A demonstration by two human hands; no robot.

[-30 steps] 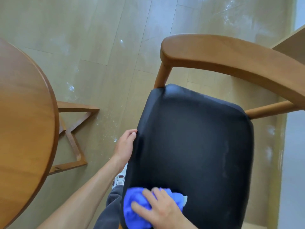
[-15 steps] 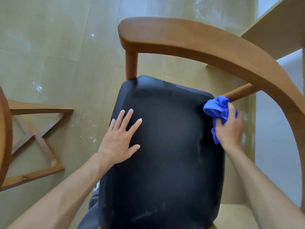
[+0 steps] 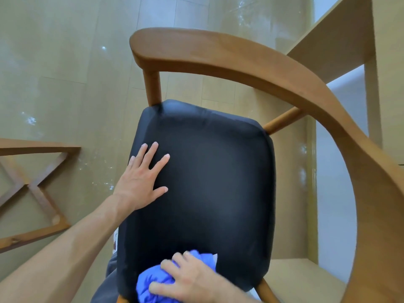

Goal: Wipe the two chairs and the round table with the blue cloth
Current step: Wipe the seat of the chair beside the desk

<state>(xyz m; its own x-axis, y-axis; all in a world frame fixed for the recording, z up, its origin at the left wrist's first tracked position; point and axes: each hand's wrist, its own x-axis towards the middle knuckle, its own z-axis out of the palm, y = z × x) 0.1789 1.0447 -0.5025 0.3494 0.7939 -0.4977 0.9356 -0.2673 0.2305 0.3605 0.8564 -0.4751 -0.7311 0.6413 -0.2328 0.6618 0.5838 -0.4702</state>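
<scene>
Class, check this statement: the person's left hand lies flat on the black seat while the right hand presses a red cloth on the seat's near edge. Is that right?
Not quite. The cloth is blue, not red, as the head view shows. The rest stands: the left hand lies flat on the black seat, and the right hand presses the cloth on the seat's near edge.

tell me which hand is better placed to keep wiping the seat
Right. The right hand already grips the cloth on the near edge of the seat. The left hand lies flat on the seat's left side, holding nothing, likely just steadying the chair.
</scene>
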